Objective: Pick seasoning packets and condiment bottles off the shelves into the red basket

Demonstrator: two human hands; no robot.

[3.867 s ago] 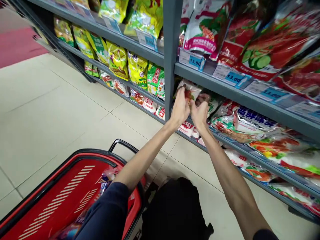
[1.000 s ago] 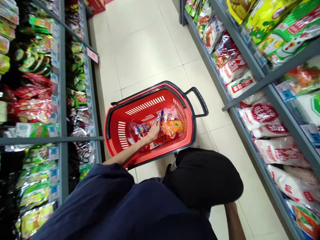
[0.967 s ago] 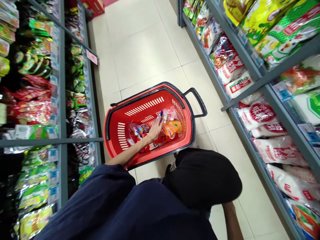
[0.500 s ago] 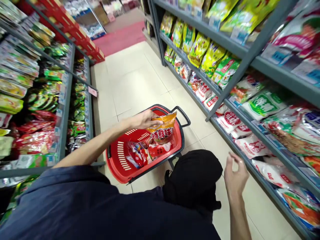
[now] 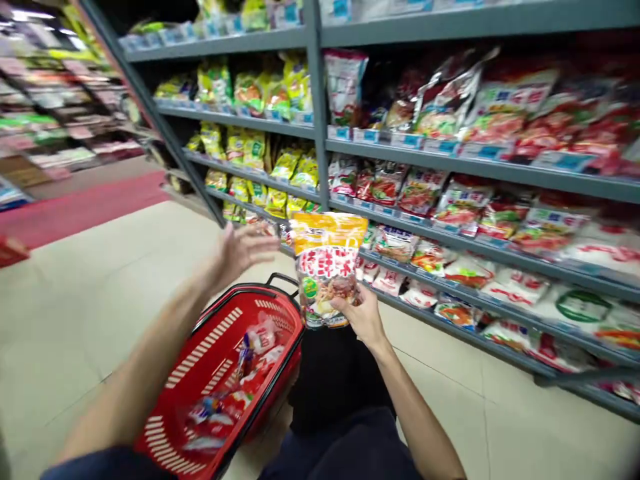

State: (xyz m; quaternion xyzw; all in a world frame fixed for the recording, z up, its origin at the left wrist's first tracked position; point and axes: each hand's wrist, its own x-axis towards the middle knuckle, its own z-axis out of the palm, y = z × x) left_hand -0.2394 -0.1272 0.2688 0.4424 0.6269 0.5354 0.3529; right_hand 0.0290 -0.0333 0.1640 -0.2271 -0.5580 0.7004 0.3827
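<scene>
My right hand [image 5: 364, 313] grips the lower right edge of a seasoning bag [image 5: 327, 273], its thumb across the front. The bag is upright, with an orange top, red lettering and a food picture facing me. To the left of it my left hand [image 5: 240, 253] is raised, fingers stretched out and holding nothing, slightly blurred. Below that hand stands a red shopping basket [image 5: 195, 353] with a black rim. Several red and white packets [image 5: 250, 380] lie inside it along the right side.
Grey shelves [image 5: 315, 113] full of bagged goods run along the far side and to the right. Yellow bags [image 5: 250, 150] fill the left bays. Pale floor tiles [image 5: 115, 267] lie to the left, with a red floor strip [image 5: 95, 190] beyond.
The view has swung right towards the shelves. The seasoning bag has passed from my left hand to my right and now stands upright beside the basket. My left hand has let go.
</scene>
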